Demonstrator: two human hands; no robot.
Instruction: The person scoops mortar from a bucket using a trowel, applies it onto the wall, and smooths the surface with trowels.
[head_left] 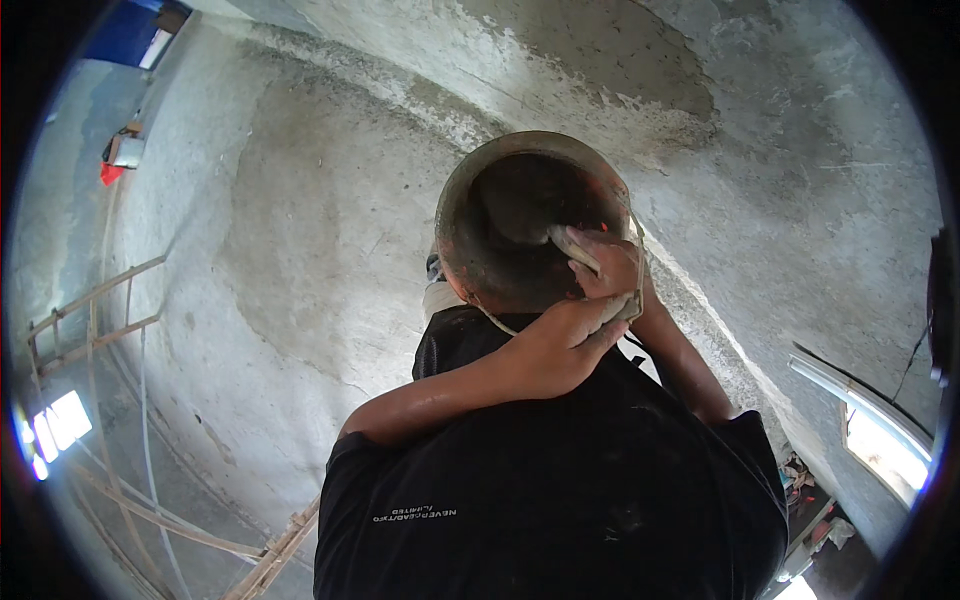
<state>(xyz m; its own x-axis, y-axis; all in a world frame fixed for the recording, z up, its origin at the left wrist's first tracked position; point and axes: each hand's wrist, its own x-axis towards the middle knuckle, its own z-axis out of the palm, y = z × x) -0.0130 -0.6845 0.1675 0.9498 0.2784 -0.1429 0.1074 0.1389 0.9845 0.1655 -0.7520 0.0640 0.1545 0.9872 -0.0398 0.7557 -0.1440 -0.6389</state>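
A round, mortar-stained bucket (457,240) with reddish patches inside is in front of my body, its mouth facing up. My left hand (570,338) reaches across and is closed around the bucket's thin, looped handle (641,255) near the rim on my side. Just above it, my right hand (608,262) is closed on the pale handle of a trowel (573,247). The trowel points into the bucket, where a dark grey mass covers or blends with its blade, so the blade's outline is hard to make out.
Rough plastered walls (310,180) with darker damp-looking patches surround me. Wooden poles and a ladder-like frame (95,310) stand at the left. A bright window (885,445) is at the right, with clutter (797,480) below it.
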